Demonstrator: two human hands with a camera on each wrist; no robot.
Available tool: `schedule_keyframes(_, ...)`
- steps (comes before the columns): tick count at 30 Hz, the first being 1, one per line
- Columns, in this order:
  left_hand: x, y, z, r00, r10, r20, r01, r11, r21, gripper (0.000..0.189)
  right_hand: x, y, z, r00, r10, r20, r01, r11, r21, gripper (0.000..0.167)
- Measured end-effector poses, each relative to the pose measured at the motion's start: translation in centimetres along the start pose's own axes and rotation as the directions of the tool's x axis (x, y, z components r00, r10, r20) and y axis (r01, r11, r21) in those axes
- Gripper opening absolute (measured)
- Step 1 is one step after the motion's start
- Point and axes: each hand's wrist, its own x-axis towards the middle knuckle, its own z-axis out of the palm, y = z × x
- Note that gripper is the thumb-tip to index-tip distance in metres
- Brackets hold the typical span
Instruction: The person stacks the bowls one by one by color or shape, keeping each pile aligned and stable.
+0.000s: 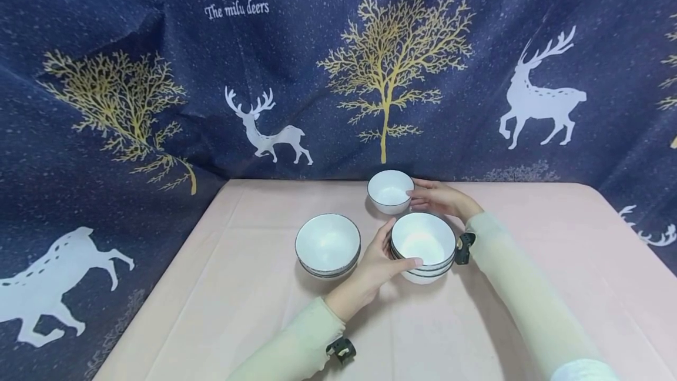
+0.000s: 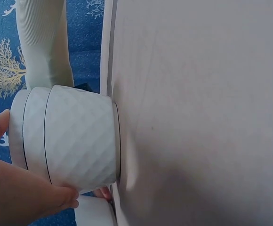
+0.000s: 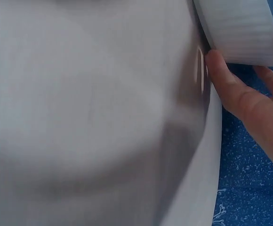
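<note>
My left hand (image 1: 370,272) grips a stack of white bowls (image 1: 423,243) with dark rims, its thumb lying over the near rim and its fingers along the left side. In the left wrist view the bowl stack (image 2: 80,139) shows a dimpled outer wall, close to the tabletop. Behind it, a smaller white bowl (image 1: 390,190) stands near the back edge. My right hand (image 1: 441,199) holds that bowl at its right side. From the right wrist, the small bowl (image 3: 240,33) has a ribbed wall, with fingers (image 3: 226,80) against its lower side and rim.
Another stack of white bowls (image 1: 328,246) stands to the left of my left hand. A pale pink cloth covers the table (image 1: 254,310). Along the back and left hangs a dark blue curtain (image 1: 338,104) printed with deer and trees.
</note>
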Motion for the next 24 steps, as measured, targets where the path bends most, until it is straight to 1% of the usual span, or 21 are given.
schedule_keyframes(4, -0.08, 0.1, 0.0, 1.0, 0.002, -0.001, -0.002, 1.0, -0.007, 0.097, -0.01, -0.17, 0.05, 1.0, -0.001, 0.009, 0.001, 1.0, 0.018, 0.071)
schedule_keyframes(7, -0.08, 0.12, -0.01, 1.0, 0.004, -0.001, -0.004, 1.0, -0.008, 0.097, -0.09, -0.27, 0.07, 1.0, -0.005, 0.03, 0.005, 1.0, 0.021, 0.071)
schedule_keyframes(11, -0.01, 0.11, -0.06, 1.0, 0.005, 0.005, -0.005, 1.0, -0.01, 0.097, -0.2, -0.42, 0.19, 0.999, -0.012, 0.034, 0.01, 0.999, 0.049, 0.072)
schedule_keyframes(17, 0.07, 0.14, -0.14, 1.0, 0.005, 0.009, -0.005, 1.0, -0.006, 0.097, -0.16, -0.4, 0.32, 0.999, -0.029, 0.019, 0.028, 0.998, 0.057, 0.072)
schedule_keyframes(24, 0.18, -0.18, -0.25, 1.0, -0.001, 0.011, 0.001, 1.0, 0.007, 0.097, -0.17, -0.3, 0.42, 1.0, -0.022, -0.011, 0.023, 0.997, 0.078, 0.07)
